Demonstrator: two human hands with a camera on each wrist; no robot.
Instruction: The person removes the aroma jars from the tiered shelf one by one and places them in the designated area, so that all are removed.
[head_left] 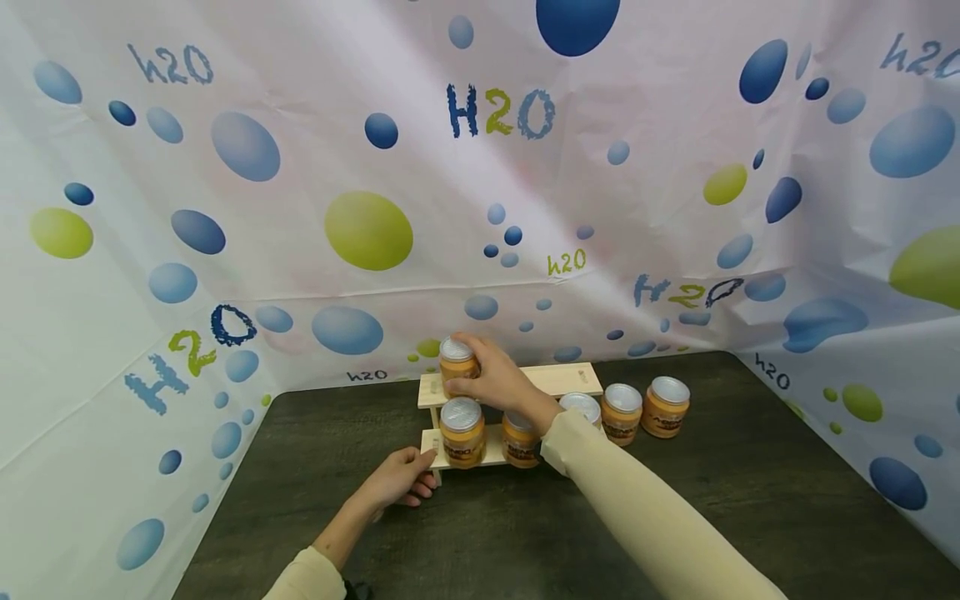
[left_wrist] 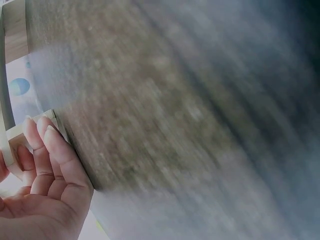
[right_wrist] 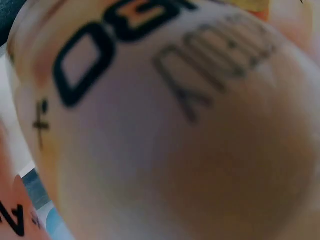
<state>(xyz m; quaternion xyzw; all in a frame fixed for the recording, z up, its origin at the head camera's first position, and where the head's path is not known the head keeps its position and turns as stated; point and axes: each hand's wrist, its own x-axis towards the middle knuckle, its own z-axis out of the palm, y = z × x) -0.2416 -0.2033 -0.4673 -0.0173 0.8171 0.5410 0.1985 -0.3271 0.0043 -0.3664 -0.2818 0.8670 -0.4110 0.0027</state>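
A two-step wooden shelf point(head_left: 561, 379) stands on the dark table. Over the left end of its upper step, my right hand point(head_left: 501, 379) grips an orange jar point(head_left: 458, 360) with a silver lid, thumb and fingers around its side. My left hand point(head_left: 401, 479) holds the left end of the lower step, thumb at the board's edge. In the left wrist view its curled fingers point(left_wrist: 55, 185) lie against the pale wood. Two similar jars, a left one point(head_left: 462, 433) and a right one point(head_left: 520, 439), sit on the lower step. A blurred lettered jar point(right_wrist: 150, 140) fills the right wrist view.
To the right are three more orange jars: one partly behind the right sleeve point(head_left: 581, 408), a middle one point(head_left: 622, 414) and an outer one point(head_left: 666, 407). A white printed sheet point(head_left: 300, 200) with blue and green spots rises behind the dark table point(head_left: 315, 450) and along its sides.
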